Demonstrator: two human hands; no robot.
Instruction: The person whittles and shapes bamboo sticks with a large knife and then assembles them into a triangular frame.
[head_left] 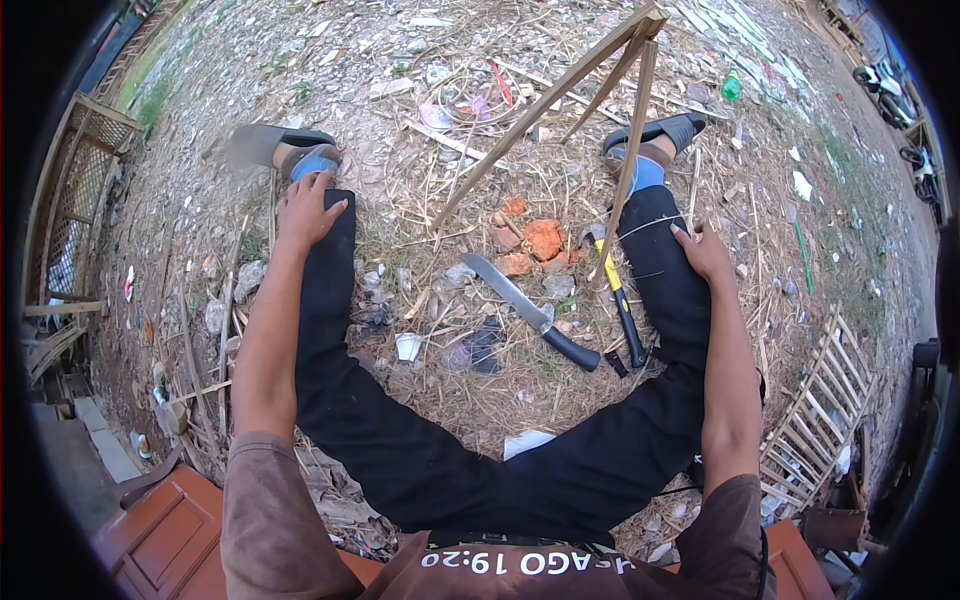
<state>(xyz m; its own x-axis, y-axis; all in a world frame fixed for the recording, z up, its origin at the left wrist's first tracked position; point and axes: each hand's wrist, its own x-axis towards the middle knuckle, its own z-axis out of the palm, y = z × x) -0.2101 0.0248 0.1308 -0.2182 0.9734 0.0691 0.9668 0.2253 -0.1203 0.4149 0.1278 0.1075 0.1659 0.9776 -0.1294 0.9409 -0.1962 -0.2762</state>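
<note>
My left hand (310, 212) lies over the lower left leg of my black trousers (325, 265), near the ankle, its thumb apart from the fingers. On the outer side of my right shin rests my right hand (706, 252), open, with some fingers partly hidden. Thin dry strands cross that trouser leg beside it. Between my spread legs lie a machete (512, 290) with a black handle and a yellow-and-black-handled hammer (617, 295), whose head is partly hidden. Three wooden sticks (550, 98) meet at the top like a tripod, standing over broken orange bricks (543, 240).
I sit on a brown wooden seat (165, 540). A slatted bamboo piece (820, 405) lies at the right, a wood-and-mesh frame (80, 200) stands at the left. A green bottle (731, 86) lies far right. Straw, stones and litter cover the ground; motorbikes (885, 90) stand beyond.
</note>
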